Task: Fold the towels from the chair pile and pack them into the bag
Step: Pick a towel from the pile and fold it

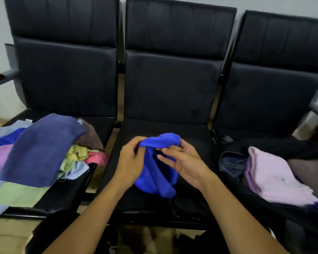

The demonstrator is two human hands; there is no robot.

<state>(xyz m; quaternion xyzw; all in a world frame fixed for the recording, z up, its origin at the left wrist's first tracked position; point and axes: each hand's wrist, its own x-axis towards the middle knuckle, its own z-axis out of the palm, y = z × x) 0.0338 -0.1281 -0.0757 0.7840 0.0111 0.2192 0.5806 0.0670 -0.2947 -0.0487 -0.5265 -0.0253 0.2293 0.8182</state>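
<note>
Both hands hold a bright blue towel over the middle chair seat. The left hand pinches its top edge. The right hand touches it with loose fingers. A towel pile lies on the left chair, and a folded pink towel sits in the black bag.

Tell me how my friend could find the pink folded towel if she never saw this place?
Look at the row of three black chairs and go to the one on the right. A black bag lies open on its seat, and the folded towel sits in the bag. It is pale pink and neatly stacked, unlike the loose jumble of towels on the left chair.
</note>
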